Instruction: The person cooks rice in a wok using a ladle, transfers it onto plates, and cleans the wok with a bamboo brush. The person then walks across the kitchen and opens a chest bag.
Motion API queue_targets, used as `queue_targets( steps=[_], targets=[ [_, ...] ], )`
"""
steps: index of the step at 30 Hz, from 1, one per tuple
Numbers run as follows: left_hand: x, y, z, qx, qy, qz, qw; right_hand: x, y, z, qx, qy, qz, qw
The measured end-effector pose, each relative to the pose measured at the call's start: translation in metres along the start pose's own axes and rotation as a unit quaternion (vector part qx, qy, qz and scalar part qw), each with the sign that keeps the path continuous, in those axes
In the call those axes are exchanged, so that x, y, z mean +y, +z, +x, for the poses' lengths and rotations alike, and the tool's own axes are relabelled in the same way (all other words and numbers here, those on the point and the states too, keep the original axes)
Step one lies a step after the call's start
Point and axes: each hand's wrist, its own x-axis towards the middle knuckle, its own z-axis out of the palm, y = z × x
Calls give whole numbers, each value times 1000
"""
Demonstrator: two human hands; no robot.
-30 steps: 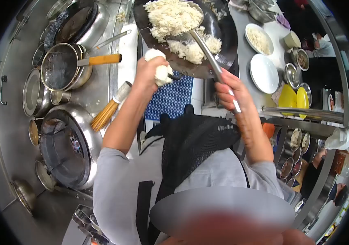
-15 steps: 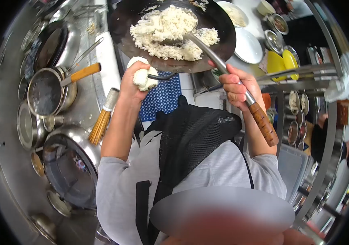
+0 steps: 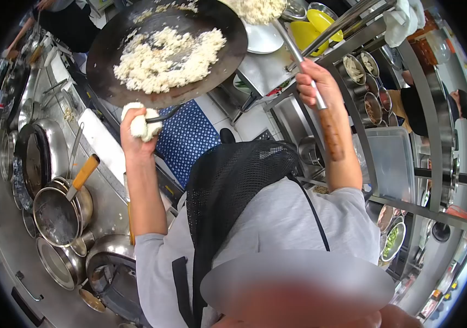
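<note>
My left hand (image 3: 133,131) is closed around a folded white cloth (image 3: 146,124) on the dark handle (image 3: 169,113) of a wide wok (image 3: 234,41). Loose cooked rice (image 3: 159,65) lies in the wok, with a bare patch in its middle. My right hand (image 3: 321,85) grips the metal shaft of a long ladle (image 3: 293,45), its wooden end lying along my forearm. At the ladle's far end, a mound of rice (image 3: 258,9) shows at the top edge, beyond a white plate (image 3: 264,39). How much sits in the ladle's bowl I cannot tell.
Yellow dishes (image 3: 304,38) stand right of the plate. A metal rack (image 3: 436,147) with bowls of ingredients runs along my right. On the left, a steel counter carries a wooden-handled pan (image 3: 56,216) and several pots. A patterned blue mat (image 3: 187,143) lies below the wok.
My right hand has carried the ladle of rice from over the wok rightward to the plates. Less rice remains in the wok. The whole view has turned to the right.
</note>
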Motion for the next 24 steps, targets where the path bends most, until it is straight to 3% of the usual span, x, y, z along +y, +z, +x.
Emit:
queue_targets(
  steps=[3,5,6,7,9,15,16,17,18,19,20,21,23,24],
  targets=[
    [1,-11,2,22,14,5,1000,30,-33,33,113,-54,-248,961],
    [2,-3,-4,50,24,9,998,66,-65,58,163,-101,-424,885],
    [2,-3,-4,56,27,14,998,86,-95,78,212,-140,-557,790],
    [2,-4,-5,63,28,19,997,96,-99,85,217,-289,-667,651],
    [3,-7,-7,68,16,7,998,103,-114,89,231,-193,-695,653],
    [4,4,-11,85,12,11,996,92,-112,78,214,-257,-674,658],
    [3,13,-13,140,22,29,989,91,-109,77,206,-270,-671,659],
    [2,8,-12,60,24,-5,998,86,-106,76,205,-286,-699,622],
    [1,20,-17,86,31,7,996,81,-99,73,161,-332,-655,659],
    [-3,3,-9,71,41,-2,997,73,-76,69,116,-317,-606,720],
    [-5,3,-9,85,53,12,995,64,-54,67,75,-297,-550,777],
    [-8,0,-9,92,39,10,995,49,-28,57,44,-207,-493,844],
    [-17,1,-10,55,66,16,996,22,27,52,-14,-81,-513,855],
    [-20,5,-15,72,77,37,994,29,37,66,-31,-84,-540,837]
  ],
)
